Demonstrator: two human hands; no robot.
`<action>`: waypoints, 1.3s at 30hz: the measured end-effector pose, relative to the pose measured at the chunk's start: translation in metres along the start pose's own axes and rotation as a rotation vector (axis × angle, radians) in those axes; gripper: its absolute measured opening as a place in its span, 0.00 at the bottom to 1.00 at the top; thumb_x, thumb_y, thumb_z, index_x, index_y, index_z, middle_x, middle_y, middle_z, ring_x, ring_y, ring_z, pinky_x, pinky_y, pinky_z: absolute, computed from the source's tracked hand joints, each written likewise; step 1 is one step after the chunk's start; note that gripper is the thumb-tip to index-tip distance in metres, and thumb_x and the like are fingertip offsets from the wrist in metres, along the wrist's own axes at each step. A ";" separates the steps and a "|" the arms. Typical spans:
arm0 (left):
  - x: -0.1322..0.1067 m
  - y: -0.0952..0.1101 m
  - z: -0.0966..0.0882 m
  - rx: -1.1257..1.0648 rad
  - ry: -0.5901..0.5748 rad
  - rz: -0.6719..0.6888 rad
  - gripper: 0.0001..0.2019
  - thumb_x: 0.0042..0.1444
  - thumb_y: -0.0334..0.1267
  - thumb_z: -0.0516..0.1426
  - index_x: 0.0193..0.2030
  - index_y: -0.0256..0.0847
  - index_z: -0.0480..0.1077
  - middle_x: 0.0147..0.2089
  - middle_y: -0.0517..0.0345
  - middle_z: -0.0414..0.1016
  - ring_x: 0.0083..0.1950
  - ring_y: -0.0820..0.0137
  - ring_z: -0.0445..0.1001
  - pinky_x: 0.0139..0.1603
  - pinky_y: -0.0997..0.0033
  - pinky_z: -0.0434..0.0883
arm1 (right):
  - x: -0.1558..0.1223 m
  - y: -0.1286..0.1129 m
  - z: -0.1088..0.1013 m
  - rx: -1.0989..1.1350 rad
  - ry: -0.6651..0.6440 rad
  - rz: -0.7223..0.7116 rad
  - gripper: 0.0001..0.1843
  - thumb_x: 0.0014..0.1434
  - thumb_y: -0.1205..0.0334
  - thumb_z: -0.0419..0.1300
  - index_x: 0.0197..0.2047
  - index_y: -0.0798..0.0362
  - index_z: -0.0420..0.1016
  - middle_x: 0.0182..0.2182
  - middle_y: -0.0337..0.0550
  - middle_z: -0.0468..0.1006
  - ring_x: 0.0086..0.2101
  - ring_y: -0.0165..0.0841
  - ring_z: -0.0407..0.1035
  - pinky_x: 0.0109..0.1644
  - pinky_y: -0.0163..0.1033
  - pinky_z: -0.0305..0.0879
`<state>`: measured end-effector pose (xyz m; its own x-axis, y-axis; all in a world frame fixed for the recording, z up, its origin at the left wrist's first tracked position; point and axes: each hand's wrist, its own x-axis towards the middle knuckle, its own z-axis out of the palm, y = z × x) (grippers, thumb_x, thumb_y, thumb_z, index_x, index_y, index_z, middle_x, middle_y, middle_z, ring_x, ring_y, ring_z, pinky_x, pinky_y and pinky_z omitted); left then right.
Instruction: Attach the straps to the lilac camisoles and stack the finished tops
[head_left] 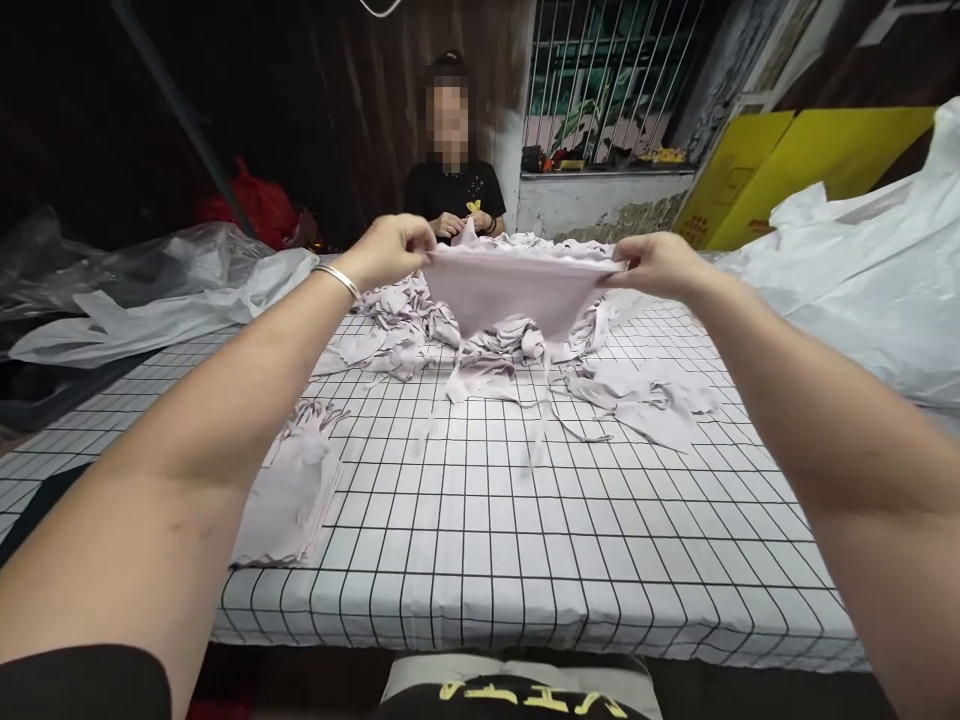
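Observation:
A pale pink piece of fabric (517,290) is stretched in the air between my two hands, with thin straps trailing below it. My left hand (394,248), with a bracelet at the wrist, pinches its left top corner. At the opposite corner my right hand (652,264) grips the edge between thumb and fingers. Behind and beneath the raised fabric lies a loose heap of crumpled pink pieces (405,325). More loose pieces (645,400) spread to the right of it. A neat stack of pink pieces (289,495) lies near my left forearm.
A grid-patterned cloth (525,560) covers the table. Across it sits a person in a black shirt (454,195), hands at the heap's far side. White plastic bags (862,270) are piled at the right, clear and white plastic (172,300) at the left. Yellow cardboard (750,175) leans behind.

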<state>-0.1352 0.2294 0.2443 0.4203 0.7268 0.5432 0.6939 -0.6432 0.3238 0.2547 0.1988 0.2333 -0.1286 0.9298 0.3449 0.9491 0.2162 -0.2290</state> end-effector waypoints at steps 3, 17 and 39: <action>-0.042 0.022 0.011 0.017 0.059 0.092 0.12 0.50 0.27 0.58 0.43 0.37 0.71 0.32 0.59 0.68 0.34 0.71 0.66 0.37 0.71 0.63 | -0.045 -0.001 0.005 -0.073 0.121 -0.111 0.33 0.58 0.42 0.54 0.41 0.70 0.77 0.32 0.47 0.77 0.34 0.30 0.64 0.42 0.42 0.53; -0.330 0.094 0.116 0.007 -0.267 0.093 0.12 0.60 0.21 0.47 0.39 0.36 0.70 0.33 0.53 0.66 0.38 0.67 0.63 0.42 0.63 0.66 | -0.342 -0.015 0.132 -0.055 0.134 -0.180 0.04 0.60 0.61 0.63 0.34 0.51 0.78 0.33 0.42 0.81 0.33 0.35 0.70 0.46 0.47 0.55; -0.281 0.086 0.117 0.032 -0.321 -0.401 0.09 0.60 0.43 0.55 0.38 0.40 0.68 0.44 0.53 0.66 0.50 0.60 0.64 0.51 0.55 0.58 | -0.289 -0.098 0.127 0.434 -0.180 -0.090 0.05 0.62 0.57 0.58 0.38 0.48 0.70 0.35 0.43 0.74 0.38 0.38 0.68 0.44 0.45 0.62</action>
<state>-0.1253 -0.0022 0.0287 0.2728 0.9553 0.1141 0.8529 -0.2950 0.4308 0.1623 -0.0535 0.0408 -0.2888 0.9302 0.2265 0.7292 0.3670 -0.5775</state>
